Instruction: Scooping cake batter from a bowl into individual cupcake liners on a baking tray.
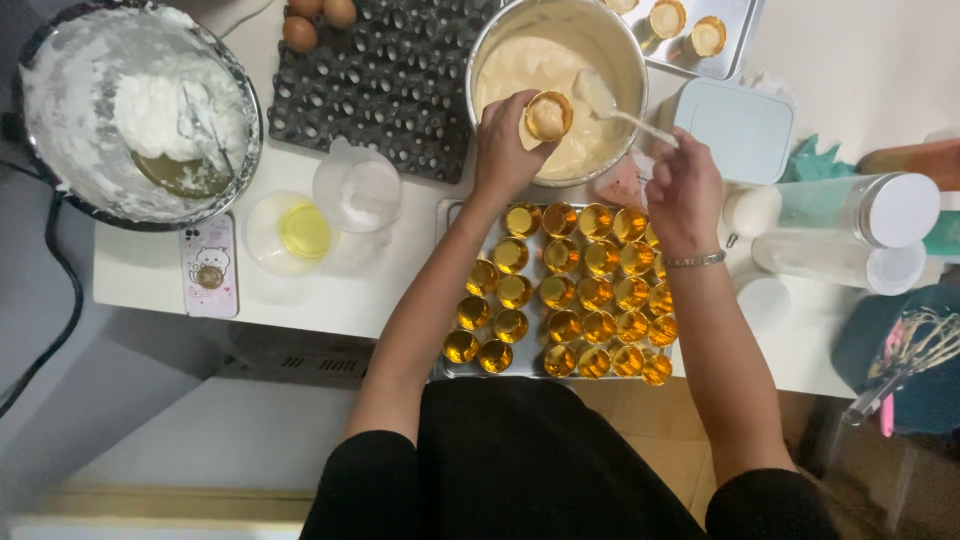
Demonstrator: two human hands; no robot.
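Observation:
My left hand (507, 150) holds a small gold foil cup (548, 115) filled with pale batter, right over the steel batter pot (620, 45). My right hand (683, 190) grips a white spoon (602, 100) whose bowl hovers over the batter next to the cup. Below both hands lies a metal tray (445, 215) packed with several empty gold foil cups (580, 295).
A big steel bowl of whipped white foam (60, 80) with a whisk sits far left. A black egg tray (390, 80) holds eggs (300, 32). Also there: a phone (209, 265), a yolk dish (300, 232), a plastic cup (358, 190), a tray of filled cups (705, 40), white-lidded containers (860, 210), a whisk (915, 355).

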